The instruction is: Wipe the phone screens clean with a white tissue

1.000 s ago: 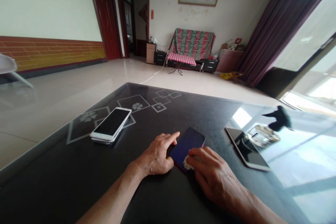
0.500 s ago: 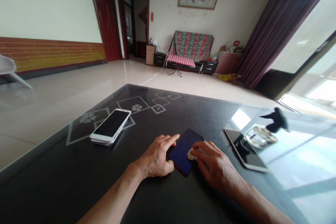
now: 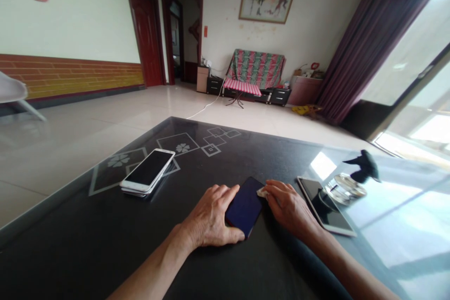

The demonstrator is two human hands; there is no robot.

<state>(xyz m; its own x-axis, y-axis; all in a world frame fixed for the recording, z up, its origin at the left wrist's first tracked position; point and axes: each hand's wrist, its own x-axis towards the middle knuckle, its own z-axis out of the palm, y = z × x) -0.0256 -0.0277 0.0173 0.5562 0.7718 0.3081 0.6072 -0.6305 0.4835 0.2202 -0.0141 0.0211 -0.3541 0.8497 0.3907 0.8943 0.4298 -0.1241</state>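
A dark smartphone (image 3: 245, 207) with a bluish screen lies face up on the black table (image 3: 116, 253). My left hand (image 3: 216, 215) grips its left side, thumb at the near edge and fingers along the far left. Pinched in the fingers of my right hand (image 3: 288, 204) is a small white wad of tissue or cloth (image 3: 262, 192), at the phone's upper right edge. Right of that hand lies a white-framed tablet or large phone (image 3: 326, 208), with a clear spray bottle (image 3: 346, 187) with a black trigger head standing at it.
To the left, a white phone (image 3: 149, 168) tops a small stack of devices on the table. Beyond the table's far edge stand a pink striped stool (image 3: 242, 86) and a cloth-covered item (image 3: 256, 68) on low black drawers. A white chair (image 3: 14, 89) is at far left.
My right hand has moved the white wad from mid-screen up and right to the phone's edge. My left thumb has slid further along the near edge. The view has tilted up slightly.
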